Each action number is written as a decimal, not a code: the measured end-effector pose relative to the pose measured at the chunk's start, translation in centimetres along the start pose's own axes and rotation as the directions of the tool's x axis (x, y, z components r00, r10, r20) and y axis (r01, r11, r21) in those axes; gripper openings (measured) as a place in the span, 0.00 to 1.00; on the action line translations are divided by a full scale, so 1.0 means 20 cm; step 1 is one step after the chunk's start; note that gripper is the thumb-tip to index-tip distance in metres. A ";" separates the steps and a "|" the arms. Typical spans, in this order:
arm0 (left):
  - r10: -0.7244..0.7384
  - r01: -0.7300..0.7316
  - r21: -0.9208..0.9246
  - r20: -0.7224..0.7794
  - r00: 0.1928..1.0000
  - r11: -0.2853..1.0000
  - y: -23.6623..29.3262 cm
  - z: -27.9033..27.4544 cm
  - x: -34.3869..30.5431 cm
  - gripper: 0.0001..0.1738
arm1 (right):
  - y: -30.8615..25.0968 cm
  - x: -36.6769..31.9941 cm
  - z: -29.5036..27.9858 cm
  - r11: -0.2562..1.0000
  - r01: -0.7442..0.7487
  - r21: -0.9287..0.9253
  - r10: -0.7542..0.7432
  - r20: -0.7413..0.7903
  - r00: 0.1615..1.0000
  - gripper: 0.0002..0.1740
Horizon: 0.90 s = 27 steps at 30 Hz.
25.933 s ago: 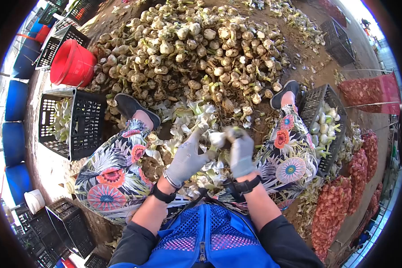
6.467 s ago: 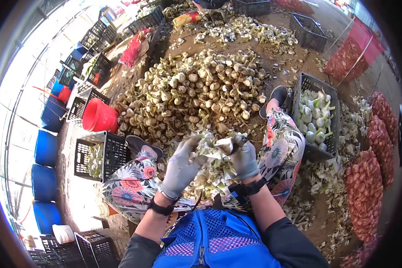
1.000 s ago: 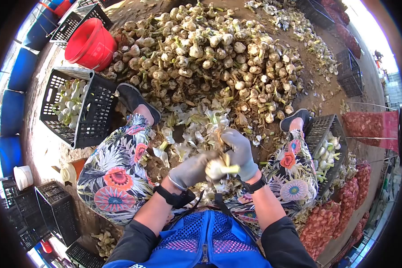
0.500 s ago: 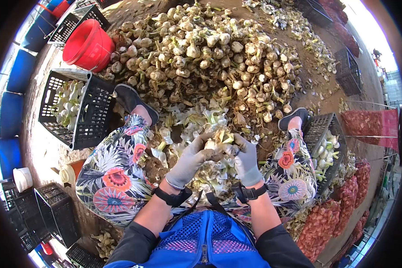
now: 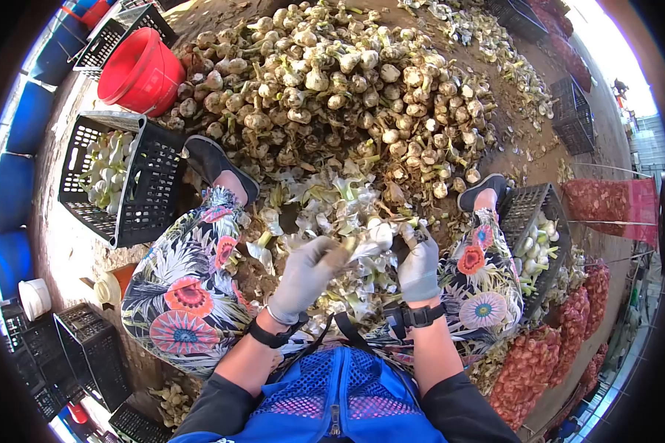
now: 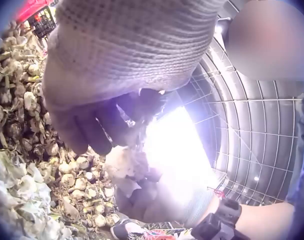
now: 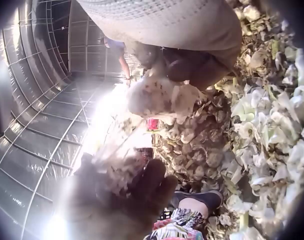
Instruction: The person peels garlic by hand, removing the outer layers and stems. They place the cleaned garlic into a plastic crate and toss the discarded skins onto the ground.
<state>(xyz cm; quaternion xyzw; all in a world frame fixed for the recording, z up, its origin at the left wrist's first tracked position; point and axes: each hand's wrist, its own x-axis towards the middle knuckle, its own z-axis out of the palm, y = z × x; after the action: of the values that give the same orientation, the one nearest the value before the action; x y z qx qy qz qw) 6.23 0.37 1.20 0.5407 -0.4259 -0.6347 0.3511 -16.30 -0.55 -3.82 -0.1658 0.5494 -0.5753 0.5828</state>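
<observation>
My gloved right hand grips a whitish garlic bulb over the heap of peelings. Close beside it, my gloved left hand pinches a loose strip of papery garlic skin. In the right wrist view the bulb hangs under the curled right fingers, pale with dark specks. Crumpled skin shows there at the left hand's fingers. The left wrist view has the bulb below the left hand, partly washed out by glare.
A large garlic pile lies ahead, with peelings between the feet. Black crates holding peeled garlic stand left and right. A red bucket is at upper left. Red net sacks line the right side.
Since half a second ago, the left hand has drawn back left from the bulb with a strip of skin. The bulb stays with the right hand and now looks whiter.
</observation>
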 end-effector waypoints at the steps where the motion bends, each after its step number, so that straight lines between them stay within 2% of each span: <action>1: 0.001 -0.001 -0.002 0.002 1.000 1.000 0.03 -0.01 0.00 0.13 | -0.01 0.02 -0.01 1.000 0.002 -0.001 -0.002 -0.001 1.000 0.15; 2: -0.004 -0.016 -0.259 -0.077 0.997 0.966 0.07 -0.03 0.01 0.14 | -0.01 0.04 -0.02 0.997 0.000 0.083 0.003 -0.032 0.999 0.15; 3: -0.033 -0.049 -0.498 -0.154 0.988 0.866 0.09 -0.06 0.01 0.14 | -0.02 0.05 -0.04 0.986 -0.001 0.166 0.012 -0.061 0.998 0.15; 4: 0.000 -0.059 -0.378 -0.156 0.988 0.924 0.07 -0.11 0.03 0.14 | -0.05 0.05 -0.04 0.985 -0.035 0.167 0.040 -0.025 0.999 0.14; 5: 0.001 -0.063 -0.377 -0.160 0.987 0.924 0.04 -0.12 0.05 0.14 | -0.06 0.04 -0.03 0.985 -0.037 0.167 0.041 -0.021 0.999 0.14; 7: -0.139 0.126 -0.135 -0.089 0.986 0.983 0.02 -0.13 0.08 0.14 | -0.08 0.01 0.00 0.987 -0.026 0.160 0.028 -0.012 1.000 0.14; 8: -0.154 0.156 0.057 -0.042 0.987 0.986 -0.01 -0.13 0.11 0.15 | -0.04 0.04 -0.03 0.990 -0.061 0.131 0.063 -0.011 0.998 0.13; 9: -0.152 0.154 0.059 -0.039 0.988 0.986 -0.03 -0.11 0.12 0.15 | -0.03 0.03 -0.05 0.989 -0.058 0.133 0.061 -0.013 0.998 0.13; 10: 0.149 -0.096 0.394 -0.108 0.983 0.914 -0.05 -0.08 0.12 0.19 | -0.07 -0.03 0.02 0.991 -0.080 0.108 0.080 0.007 0.997 0.12; 11: 0.443 -0.279 0.688 -0.068 0.894 0.669 -0.05 -0.06 0.12 0.23 | -0.09 -0.06 0.07 0.991 -0.103 0.083 0.101 0.028 0.994 0.11; 12: 0.240 -0.197 0.474 -0.033 0.970 0.858 -0.04 -0.05 0.12 0.33 | -0.06 -0.05 0.07 0.996 -0.081 0.023 0.080 0.056 0.995 0.13; 13: 0.234 -0.191 0.478 -0.032 0.972 0.857 -0.04 -0.02 0.12 0.33 | -0.04 -0.06 0.08 0.996 -0.087 0.027 0.085 0.054 0.995 0.13; 14: 0.082 -0.090 0.141 0.056 0.995 0.986 -0.03 0.02 0.12 0.35 | -0.01 -0.06 0.08 0.997 -0.073 -0.034 0.076 0.096 0.993 0.14; 15: -0.029 0.066 -0.198 0.187 0.982 0.978 -0.02 0.04 0.12 0.38 | 0.00 -0.06 0.09 0.994 -0.053 -0.092 0.066 0.140 0.988 0.15; 16: 0.048 -0.056 0.044 0.168 0.985 0.997 0.03 0.04 0.12 0.38 | -0.01 -0.07 0.10 0.980 -0.052 -0.194 0.087 0.174 0.981 0.15; 17: 0.047 -0.056 0.046 0.169 0.984 0.997 0.04 0.05 0.12 0.38 | -0.03 -0.07 0.12 0.980 -0.053 -0.192 0.087 0.173 0.981 0.15; 19: 0.025 -0.012 -0.140 0.089 0.996 0.990 0.04 0.06 0.11 0.36 | -0.06 -0.07 0.14 0.962 -0.171 0.214 0.141 0.146 0.979 0.12; 20: 0.079 -0.080 0.046 0.013 0.997 0.996 0.07 0.07 0.11 0.36 | -0.03 -0.05 0.10 0.982 -0.110 0.153 0.110 0.010 0.994 0.10; 21: 0.079 -0.079 0.048 0.013 0.997 0.996 0.06 0.06 0.11 0.36 | -0.03 -0.04 0.08 0.982 -0.111 0.154 0.111 0.010 0.994 0.10; 23: 0.299 -0.283 0.319 -0.002 0.954 0.905 0.06 0.06 0.11 0.39 | -0.04 -0.03 0.06 0.954 -0.185 -0.235 0.177 -0.056 0.983 0.10; 24: 0.296 -0.280 0.316 0.000 0.955 0.906 0.06 0.07 0.11 0.39 | -0.01 -0.03 0.07 0.935 -0.273 -0.228 0.250 -0.123 0.960 0.12; 25: 0.270 -0.258 0.287 0.000 0.963 0.923 0.06 0.08 0.10 0.39 | -0.02 -0.06 0.10 0.909 -0.263 -0.324 0.253 -0.075 0.965 0.14; 27: 0.251 -0.243 0.258 0.000 0.968 0.935 0.06 0.09 0.11 0.39 | 0.09 -0.03 0.09 0.873 0.081 -0.482 -0.042 0.091 0.995 0.13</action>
<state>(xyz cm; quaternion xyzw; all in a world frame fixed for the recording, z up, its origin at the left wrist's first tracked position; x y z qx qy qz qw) 4.13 -1.72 1.52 0.5342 -0.5631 -0.5161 0.3623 -13.79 -0.23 -4.40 -0.3460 0.6474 -0.4309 0.5250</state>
